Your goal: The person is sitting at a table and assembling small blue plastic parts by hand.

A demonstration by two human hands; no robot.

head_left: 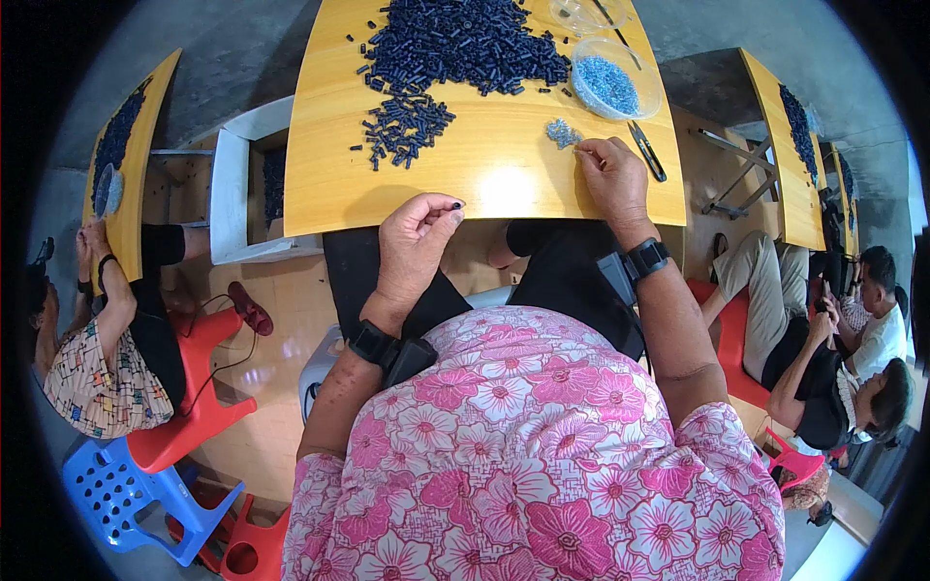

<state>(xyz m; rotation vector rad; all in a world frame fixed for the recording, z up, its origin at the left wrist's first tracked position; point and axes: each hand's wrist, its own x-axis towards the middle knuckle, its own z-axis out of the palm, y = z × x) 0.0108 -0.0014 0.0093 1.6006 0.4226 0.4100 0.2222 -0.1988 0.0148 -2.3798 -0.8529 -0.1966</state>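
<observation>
My left hand (415, 242) is just off the near edge of the wooden table (504, 165), thumb and forefinger pinched on a small black cylindrical piece (457, 205). Only the tip of that piece shows. My right hand (616, 179) rests over the table's front right part, its fingertips closed together beside a little heap of clear bluish bits (562, 134). Whatever it pinches is too small to make out. Ahead of my left hand lies a loose cluster of black cylindrical pieces (407, 126), in front of a far larger pile of them (455, 44).
A clear round tub (651, 95) of bluish bits stands at the table's right, with a slim black pointed tool (647, 152) near it. Another clear container (581, 15) is behind. A pale open box (231, 194) sits left. People work at side tables near red stools (194, 387).
</observation>
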